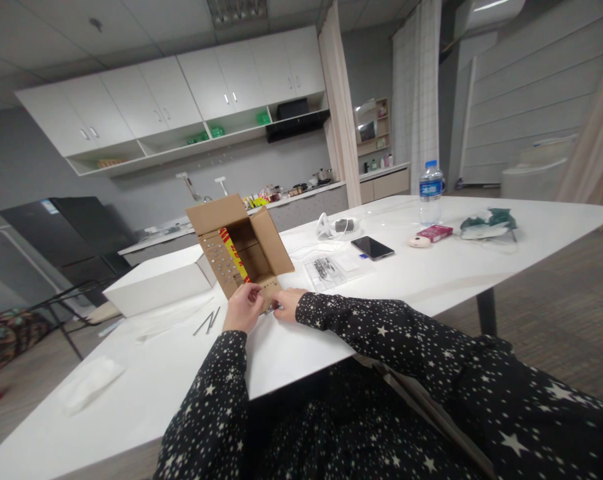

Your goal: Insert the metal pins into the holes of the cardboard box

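White tabletop [431, 280] fills the foreground of a kitchen-like room with pale wall cupboards [181, 100] and a dark refrigerator [61, 233] behind. Left hand [242, 308] and right hand [286, 305], both in star-patterned black sleeves, meet at the near lower edge of a small open cardboard box [241, 250] that stands on the table, tilted with its opening toward the viewer and its flaps spread; red and yellow printing shows on the inner left wall. Left fingers are curled over the box's front flap and pinch it; right fingertips touch the same flap from the right, bent around a small dark item too small to identify, so whether they grip it cannot be told. Just left of the left fingers lie two thin metal rods [207, 322]; beyond them sits a flat white box [156, 283]. Just beyond the right fingers lies a clear plastic bag of small dark parts [326, 270], then a black smartphone [372, 247] and a white charger with cable [334, 227]. Well beyond, to the right, stand a water bottle [430, 191], a red packet [434, 233] and a green-and-white bundle [486, 223]. Near the left sleeve, well apart from the fingers, rests a folded white cloth [89, 383]
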The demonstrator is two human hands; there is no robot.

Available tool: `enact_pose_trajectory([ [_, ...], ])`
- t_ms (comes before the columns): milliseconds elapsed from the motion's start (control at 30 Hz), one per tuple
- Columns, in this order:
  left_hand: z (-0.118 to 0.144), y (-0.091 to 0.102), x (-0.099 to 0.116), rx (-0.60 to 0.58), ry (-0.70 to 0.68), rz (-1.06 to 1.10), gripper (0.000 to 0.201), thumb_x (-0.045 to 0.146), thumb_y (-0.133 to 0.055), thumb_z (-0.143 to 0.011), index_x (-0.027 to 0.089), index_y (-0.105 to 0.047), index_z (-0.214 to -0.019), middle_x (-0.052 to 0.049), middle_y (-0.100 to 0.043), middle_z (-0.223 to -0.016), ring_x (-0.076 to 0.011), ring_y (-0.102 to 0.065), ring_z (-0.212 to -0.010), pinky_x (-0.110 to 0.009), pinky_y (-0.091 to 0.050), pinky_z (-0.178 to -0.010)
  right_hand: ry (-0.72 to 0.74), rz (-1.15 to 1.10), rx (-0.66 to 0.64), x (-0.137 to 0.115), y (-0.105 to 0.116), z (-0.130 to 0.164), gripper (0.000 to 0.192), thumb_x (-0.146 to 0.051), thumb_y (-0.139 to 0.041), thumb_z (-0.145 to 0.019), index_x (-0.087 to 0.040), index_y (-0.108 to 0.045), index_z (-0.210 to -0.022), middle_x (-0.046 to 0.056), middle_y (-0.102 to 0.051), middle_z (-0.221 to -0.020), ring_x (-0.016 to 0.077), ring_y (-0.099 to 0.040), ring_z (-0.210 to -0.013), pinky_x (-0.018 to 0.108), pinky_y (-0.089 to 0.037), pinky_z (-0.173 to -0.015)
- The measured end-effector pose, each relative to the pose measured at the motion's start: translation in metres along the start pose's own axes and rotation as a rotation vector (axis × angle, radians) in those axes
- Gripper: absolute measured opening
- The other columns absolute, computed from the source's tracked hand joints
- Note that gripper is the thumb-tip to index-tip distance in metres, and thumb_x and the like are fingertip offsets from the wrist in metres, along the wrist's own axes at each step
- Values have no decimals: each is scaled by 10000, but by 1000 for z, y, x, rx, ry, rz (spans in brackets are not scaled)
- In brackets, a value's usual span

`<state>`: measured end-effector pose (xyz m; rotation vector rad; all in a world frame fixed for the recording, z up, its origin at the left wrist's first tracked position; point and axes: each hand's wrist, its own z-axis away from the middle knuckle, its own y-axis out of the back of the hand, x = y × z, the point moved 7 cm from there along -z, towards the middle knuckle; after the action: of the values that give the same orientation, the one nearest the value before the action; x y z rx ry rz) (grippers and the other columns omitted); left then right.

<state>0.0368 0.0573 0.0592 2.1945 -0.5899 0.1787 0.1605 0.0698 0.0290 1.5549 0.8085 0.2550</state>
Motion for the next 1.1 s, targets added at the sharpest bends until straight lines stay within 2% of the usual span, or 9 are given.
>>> enact_pose_trajectory([
  [233,2,-9,2,-118,-37,-7,163,251,-492,-729,193,-584,-850,-23,-624,-815,-139,-569,-710,-292,-479,-736,28,-15,2,2,-2,-3,302,-365,-511,-767,-238,-639,-1009,61,-678,-953,233,-633,-878,312,-473,-681],
  [500,0,-4,3,-54,-48,2,146,224,-492,-709,198,-570,-829,-15,-600,-783,-140,-565,-704,-292,-474,-728,3,-6,-6,0,1,1,288,-353,-512,-765,-237,-643,-994,62,-678,-950,237,-634,-884,311,-472,-678],
  [967,3,-11,6,-179,26,64,125,292,-508,-714,198,-548,-787,10,-626,-683,-124,-574,-611,-263,-480,-652,22,-28,4,5,-5,-5,317,-376,-507,-760,-230,-638,-1009,79,-681,-969,245,-635,-877,318,-472,-666],
  [1100,3,-8,5,-130,13,78,148,289,-503,-726,198,-558,-828,4,-640,-721,-124,-585,-639,-268,-485,-680,25,-17,-8,3,-3,-3,324,-375,-503,-763,-229,-637,-1019,76,-679,-966,242,-633,-878,314,-473,-672],
])
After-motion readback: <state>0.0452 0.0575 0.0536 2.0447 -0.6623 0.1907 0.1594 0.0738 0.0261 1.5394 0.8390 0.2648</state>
